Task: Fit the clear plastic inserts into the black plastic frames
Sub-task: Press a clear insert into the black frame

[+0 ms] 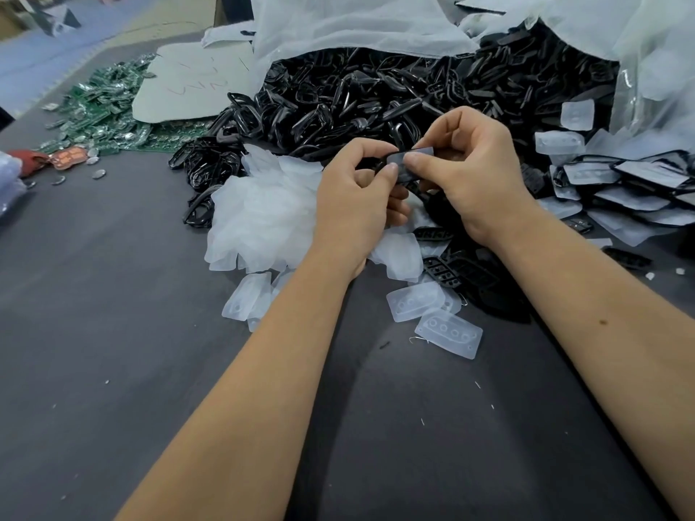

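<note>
Far left: green circuit boards (101, 103) piled on the dark table (113, 332). Next, a heap of clear inserts (259, 216), loose black frames (338, 95) behind spilling from a plastic bag (357, 24). Centre: left hand (357, 193) and right hand (474, 174) both pinch one black frame with clear insert (408, 161), thumbs and fingertips clamped on it, held above the pile. Loose inserts (449, 332) lie below. Right: finished frames with inserts (639, 182) stacked.
</note>
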Demonstrator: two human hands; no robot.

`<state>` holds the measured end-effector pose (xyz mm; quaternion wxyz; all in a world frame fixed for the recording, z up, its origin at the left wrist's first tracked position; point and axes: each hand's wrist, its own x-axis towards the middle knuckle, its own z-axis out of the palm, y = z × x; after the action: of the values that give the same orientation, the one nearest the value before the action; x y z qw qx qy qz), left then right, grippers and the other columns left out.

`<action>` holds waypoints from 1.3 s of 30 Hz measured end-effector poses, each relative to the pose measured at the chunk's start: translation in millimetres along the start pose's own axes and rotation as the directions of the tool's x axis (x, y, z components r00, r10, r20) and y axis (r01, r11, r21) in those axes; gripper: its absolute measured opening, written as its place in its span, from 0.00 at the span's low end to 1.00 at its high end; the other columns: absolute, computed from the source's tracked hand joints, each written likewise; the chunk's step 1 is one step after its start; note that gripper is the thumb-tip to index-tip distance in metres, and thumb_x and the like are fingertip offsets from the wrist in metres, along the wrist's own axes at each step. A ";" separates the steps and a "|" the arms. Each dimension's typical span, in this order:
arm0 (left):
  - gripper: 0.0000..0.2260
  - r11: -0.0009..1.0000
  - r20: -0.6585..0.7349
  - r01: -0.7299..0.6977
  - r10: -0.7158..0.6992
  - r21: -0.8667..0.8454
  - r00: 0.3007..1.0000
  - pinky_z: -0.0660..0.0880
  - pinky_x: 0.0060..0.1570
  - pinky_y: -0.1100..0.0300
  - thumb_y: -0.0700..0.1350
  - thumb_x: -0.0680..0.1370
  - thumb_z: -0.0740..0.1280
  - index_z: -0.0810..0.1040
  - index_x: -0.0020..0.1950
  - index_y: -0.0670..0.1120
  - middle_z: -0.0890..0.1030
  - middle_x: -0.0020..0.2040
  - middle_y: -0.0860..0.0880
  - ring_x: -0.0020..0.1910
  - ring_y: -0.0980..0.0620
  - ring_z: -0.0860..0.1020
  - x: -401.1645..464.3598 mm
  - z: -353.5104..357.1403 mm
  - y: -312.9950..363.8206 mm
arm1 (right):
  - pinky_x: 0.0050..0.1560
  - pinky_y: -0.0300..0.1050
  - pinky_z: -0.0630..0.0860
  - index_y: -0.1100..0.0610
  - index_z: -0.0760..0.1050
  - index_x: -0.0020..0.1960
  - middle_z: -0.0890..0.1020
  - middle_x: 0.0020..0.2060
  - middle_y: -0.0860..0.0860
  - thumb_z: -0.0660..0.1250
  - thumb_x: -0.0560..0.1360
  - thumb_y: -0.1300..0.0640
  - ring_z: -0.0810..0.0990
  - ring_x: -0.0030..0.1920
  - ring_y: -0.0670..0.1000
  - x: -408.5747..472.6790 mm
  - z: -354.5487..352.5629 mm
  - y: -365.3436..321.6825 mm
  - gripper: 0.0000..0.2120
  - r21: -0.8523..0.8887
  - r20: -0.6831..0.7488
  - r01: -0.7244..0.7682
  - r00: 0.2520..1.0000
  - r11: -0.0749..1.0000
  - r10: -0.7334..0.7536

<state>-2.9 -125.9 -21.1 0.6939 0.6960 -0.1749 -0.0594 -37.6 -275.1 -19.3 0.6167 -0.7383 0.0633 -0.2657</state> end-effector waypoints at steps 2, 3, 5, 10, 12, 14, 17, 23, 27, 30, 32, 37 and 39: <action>0.07 1.000 -0.003 -0.007 0.007 0.000 1.000 0.78 0.30 0.59 0.36 0.84 0.65 0.79 0.56 0.47 0.82 0.33 0.46 0.29 0.49 0.81 -0.1 0.1 0.0 | 0.43 0.47 0.82 0.56 0.78 0.46 0.83 0.41 0.56 0.78 0.72 0.63 0.83 0.41 0.52 0.8 -0.3 0.1 0.09 0.006 -0.009 -0.015 1.000 1.000 0.015; 0.07 1.000 -0.005 -0.010 0.010 -0.002 1.000 0.78 0.30 0.58 0.36 0.84 0.65 0.79 0.56 0.46 0.82 0.33 0.46 0.29 0.49 0.81 -0.1 0.1 -0.2 | 0.42 0.47 0.82 0.55 0.79 0.45 0.83 0.40 0.54 0.77 0.73 0.62 0.82 0.41 0.51 1.0 -0.1 -0.1 0.08 0.010 -0.016 -0.021 1.000 1.000 0.021; 0.07 1.000 -0.009 -0.017 0.017 -0.002 1.000 0.79 0.30 0.57 0.36 0.84 0.65 0.79 0.56 0.46 0.81 0.33 0.46 0.29 0.48 0.81 -0.1 0.3 -0.4 | 0.38 0.45 0.81 0.56 0.80 0.43 0.82 0.39 0.52 0.77 0.74 0.60 0.82 0.40 0.49 1.2 0.5 -0.5 0.06 0.014 -0.037 -0.021 0.999 1.000 0.022; 0.08 0.999 -0.018 -0.039 0.039 -0.001 0.999 0.79 0.30 0.57 0.35 0.84 0.65 0.79 0.56 0.47 0.81 0.34 0.45 0.29 0.48 0.81 -0.4 0.9 0.3 | 0.30 0.43 0.78 0.59 0.78 0.51 0.84 0.40 0.55 0.75 0.77 0.61 0.82 0.35 0.53 1.3 1.8 -1.6 0.06 0.068 -0.038 -0.093 0.995 0.993 0.095; 0.08 0.999 -0.021 -0.039 0.039 -0.013 0.999 0.79 0.31 0.57 0.35 0.84 0.64 0.79 0.56 0.47 0.81 0.35 0.44 0.29 0.48 0.82 -0.8 0.5 0.7 | 0.28 0.41 0.74 0.59 0.80 0.49 0.85 0.38 0.55 0.74 0.79 0.60 0.82 0.32 0.51 1.6 2.1 -2.8 0.04 0.086 0.013 -0.123 0.992 0.989 0.122; 0.08 0.999 -0.020 -0.037 0.036 -0.015 0.999 0.80 0.31 0.57 0.35 0.84 0.64 0.79 0.56 0.47 0.81 0.35 0.44 0.29 0.49 0.82 -0.9 0.2 0.8 | 0.28 0.40 0.74 0.59 0.81 0.46 0.85 0.36 0.56 0.73 0.80 0.61 0.82 0.31 0.50 1.4 2.8 -3.4 0.04 0.087 0.034 -0.113 0.993 0.990 0.111; 0.08 0.999 -0.014 -0.028 0.028 -0.016 1.000 0.80 0.32 0.57 0.35 0.84 0.64 0.78 0.57 0.47 0.81 0.35 0.44 0.29 0.48 0.82 -0.8 0.5 0.3 | 0.30 0.41 0.76 0.59 0.81 0.47 0.84 0.34 0.55 0.72 0.80 0.64 0.81 0.31 0.50 0.9 2.6 -3.4 0.03 0.095 0.036 -0.107 0.994 0.990 0.104; 0.08 1.000 -0.023 -0.010 0.010 -0.023 1.000 0.79 0.31 0.57 0.35 0.84 0.64 0.77 0.58 0.46 0.81 0.36 0.43 0.30 0.48 0.82 -0.4 0.9 -0.1 | 0.33 0.41 0.77 0.60 0.82 0.50 0.85 0.37 0.55 0.71 0.79 0.66 0.82 0.33 0.50 0.2 1.3 -5.1 0.04 0.141 0.069 -0.118 0.992 0.983 0.109; 0.09 1.000 -0.026 -0.010 0.009 -0.026 1.000 0.78 0.30 0.58 0.34 0.83 0.63 0.78 0.57 0.47 0.81 0.35 0.45 0.30 0.48 0.81 -0.2 0.1 0.0 | 0.33 0.41 0.77 0.61 0.82 0.52 0.85 0.39 0.57 0.71 0.79 0.66 0.82 0.33 0.49 0.2 0.7 -4.5 0.04 0.120 0.065 -0.108 0.993 0.987 0.101; 0.09 1.000 -0.028 -0.015 0.014 -0.022 1.000 0.78 0.30 0.58 0.35 0.83 0.64 0.78 0.56 0.47 0.82 0.35 0.46 0.30 0.48 0.82 0.3 -0.6 0.4 | 0.32 0.41 0.76 0.61 0.82 0.52 0.85 0.38 0.56 0.72 0.78 0.66 0.81 0.32 0.49 0.6 1.0 -2.7 0.03 0.081 0.051 -0.102 0.994 0.992 0.098; 0.08 1.000 -0.032 -0.018 0.017 -0.013 0.999 0.78 0.31 0.58 0.37 0.83 0.64 0.78 0.55 0.48 0.82 0.35 0.47 0.30 0.48 0.82 0.3 -0.1 0.5 | 0.32 0.42 0.76 0.60 0.82 0.51 0.85 0.38 0.55 0.72 0.78 0.66 0.81 0.32 0.48 1.2 0.5 -1.6 0.04 0.079 0.048 -0.101 0.994 0.992 0.097; 0.03 1.000 -0.039 -0.012 0.012 -0.010 0.999 0.75 0.28 0.59 0.44 0.84 0.68 0.76 0.51 0.46 0.80 0.33 0.48 0.28 0.48 0.80 0.0 1.6 0.4 | 0.32 0.43 0.76 0.60 0.83 0.52 0.85 0.39 0.57 0.73 0.77 0.67 0.80 0.33 0.49 0.9 -0.6 0.0 0.06 0.075 0.064 -0.061 0.996 0.995 0.056; 0.03 1.000 -0.037 -0.017 0.018 0.014 0.999 0.74 0.26 0.60 0.43 0.84 0.68 0.76 0.51 0.46 0.80 0.32 0.49 0.27 0.49 0.80 0.7 1.6 0.5 | 0.32 0.42 0.76 0.61 0.83 0.53 0.85 0.38 0.56 0.73 0.77 0.67 0.79 0.32 0.48 0.7 -0.5 0.5 0.06 0.089 0.080 -0.056 0.996 0.994 0.049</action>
<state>-2.8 -127.6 -20.6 0.6927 0.7001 -0.1685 -0.0392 -37.2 -276.0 -19.5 0.6584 -0.7173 0.0468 -0.2231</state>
